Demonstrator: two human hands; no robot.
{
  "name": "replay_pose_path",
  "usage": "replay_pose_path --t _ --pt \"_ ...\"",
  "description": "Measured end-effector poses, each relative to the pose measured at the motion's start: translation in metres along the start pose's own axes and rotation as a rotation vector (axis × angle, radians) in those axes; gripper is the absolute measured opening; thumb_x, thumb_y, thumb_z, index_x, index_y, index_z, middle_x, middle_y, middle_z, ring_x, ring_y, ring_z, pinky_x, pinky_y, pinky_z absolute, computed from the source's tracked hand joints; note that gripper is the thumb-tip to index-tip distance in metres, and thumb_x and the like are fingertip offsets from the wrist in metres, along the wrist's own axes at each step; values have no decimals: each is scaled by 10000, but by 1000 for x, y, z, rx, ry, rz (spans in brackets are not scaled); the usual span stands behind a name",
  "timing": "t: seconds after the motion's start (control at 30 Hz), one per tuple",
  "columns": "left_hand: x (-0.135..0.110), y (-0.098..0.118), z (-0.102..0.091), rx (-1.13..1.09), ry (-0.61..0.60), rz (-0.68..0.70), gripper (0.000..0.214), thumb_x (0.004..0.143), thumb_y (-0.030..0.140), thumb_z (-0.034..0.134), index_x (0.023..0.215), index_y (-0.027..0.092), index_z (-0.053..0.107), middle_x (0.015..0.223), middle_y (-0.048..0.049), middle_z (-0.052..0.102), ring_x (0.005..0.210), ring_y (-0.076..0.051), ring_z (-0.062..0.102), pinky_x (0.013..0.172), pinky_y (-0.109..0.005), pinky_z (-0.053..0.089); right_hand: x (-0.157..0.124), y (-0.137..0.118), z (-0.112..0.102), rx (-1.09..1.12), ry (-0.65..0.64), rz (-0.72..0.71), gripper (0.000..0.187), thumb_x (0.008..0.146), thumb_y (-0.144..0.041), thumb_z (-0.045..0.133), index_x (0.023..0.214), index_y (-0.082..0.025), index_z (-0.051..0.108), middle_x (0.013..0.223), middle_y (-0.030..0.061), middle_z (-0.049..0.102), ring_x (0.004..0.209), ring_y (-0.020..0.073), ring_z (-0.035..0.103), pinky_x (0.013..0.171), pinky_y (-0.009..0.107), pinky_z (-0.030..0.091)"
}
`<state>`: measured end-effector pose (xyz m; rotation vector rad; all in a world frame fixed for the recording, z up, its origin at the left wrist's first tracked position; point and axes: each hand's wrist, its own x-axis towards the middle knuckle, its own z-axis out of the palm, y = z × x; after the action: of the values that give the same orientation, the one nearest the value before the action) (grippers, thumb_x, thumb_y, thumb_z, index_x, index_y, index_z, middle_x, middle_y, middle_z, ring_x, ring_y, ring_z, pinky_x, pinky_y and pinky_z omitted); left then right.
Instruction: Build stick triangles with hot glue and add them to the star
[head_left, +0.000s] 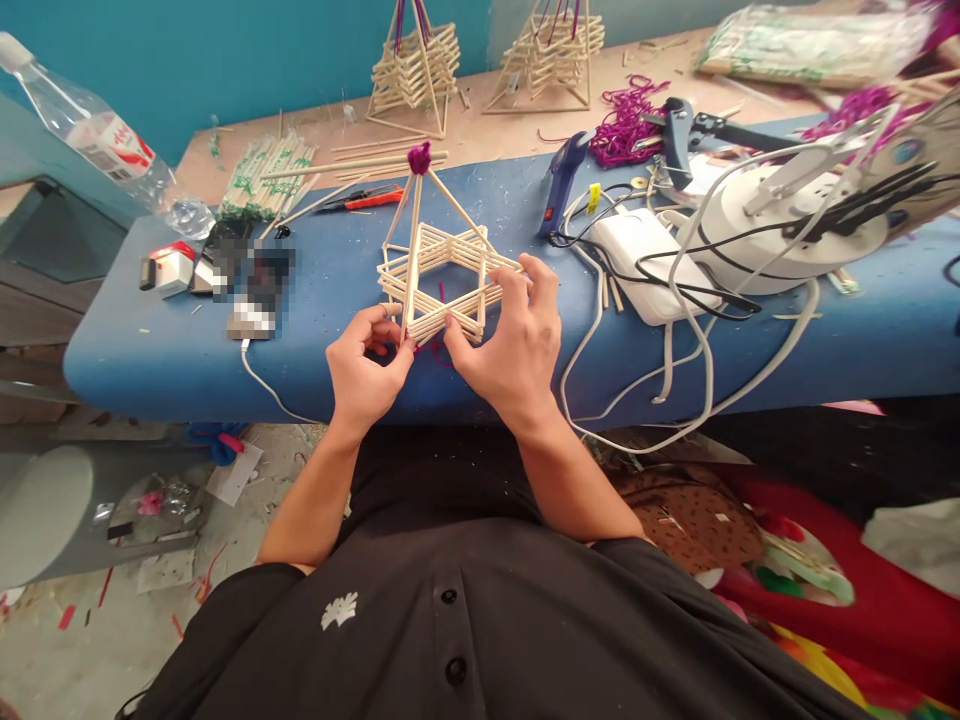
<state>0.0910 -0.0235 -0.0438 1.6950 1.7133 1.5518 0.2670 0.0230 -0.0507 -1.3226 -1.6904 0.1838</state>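
Pinching the frame (pixel 414 250) by one foot in the left hand (pixel 367 366); clamping the corner beneath the right hand (pixel 516 345). Held between both hands, over the desk (pixel 337 265), probably braced two ways to stop twisting.

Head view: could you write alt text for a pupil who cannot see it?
A person's left hand and right hand hold a star-shaped frame of stacked wooden sticks over a blue tabletop. Two similar stick frames stand behind, with purple cord heaped to their right.
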Motion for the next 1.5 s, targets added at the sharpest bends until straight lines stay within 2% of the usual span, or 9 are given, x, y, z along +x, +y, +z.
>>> replay_pose_path --t 0.13,0.47,0.67,0.77,0.93,1.13,1.33,1.43,1.5 --pt "3 2 0 49 -15 18 304 818 246 732 1122 230 740 786 31 741 709 -138 679 699 -283 520 -2 0 2 -18 -17 22 613 872 -498 724 1405 -255 542 1704 221 392 1419 453 596 1110 740 559" --pt "4 2 -3 65 -84 14 375 806 213 759 1177 252 712 784 51 714 715 -138 667 713 -277 529 -5 -1 8 -43 59 -32 533 892 -446 713 1364 -265 544 1675 225 454 1526 418 552 1078 688 589" --pt "-4 -6 2 224 41 118 646 751 247 866 1368 237 673 1137 -46 794 922 -204 702 816 -330 604 -3 4 9 -18 9 -56 867 788 -705 830 1471 -276 512 1794 228 271 1659 498 363 1174 770 505" --pt "-6 -6 1 230 46 105 607 843 272 828 1422 236 651 1060 -28 815 862 -188 723 854 -338 626 -2 8 14 7 6 -97 867 792 -739 828 1470 -286 533 1799 207 258 1679 532 307 1202 831 437" --pt "-4 -5 -3 209 71 175 28 947 248 787 963 225 794 929 -24 833 821 -177 759 824 -310 621 -3 2 19 -78 29 -134 679 834 -745 812 1296 -282 631 1738 218 403 1628 495 410 1192 796 467" --pt "-4 -7 -3 199 93 143 103 964 314 793 932 220 820 943 -30 857 821 -189 799 813 -313 643 -3 -8 18 -155 68 -101 542 872 -656 799 1195 -251 642 1678 212 483 1620 452 434 1240 725 463" --pt "-1 -1 -3 232 57 138 127 967 296 742 876 216 777 874 -20 822 788 -172 763 756 -286 614 -2 -16 14 -148 -45 -112 572 840 -572 817 1306 -279 659 1747 159 426 1693 547 250 1249 884 273" --pt "1 1 -3 259 57 188 136 971 277 744 850 214 756 838 -14 806 766 -169 735 750 -296 579 -3 -21 12 -111 -67 -89 525 847 -583 812 1254 -274 694 1749 136 429 1708 576 181 1248 927 159" --pt "1 1 -3 266 66 214 131 974 244 747 847 211 750 832 -10 804 759 -162 724 752 -295 557 -3 -22 13 -105 -59 -79 473 859 -584 814 1195 -267 712 1744 142 438 1704 585 185 1242 931 151"
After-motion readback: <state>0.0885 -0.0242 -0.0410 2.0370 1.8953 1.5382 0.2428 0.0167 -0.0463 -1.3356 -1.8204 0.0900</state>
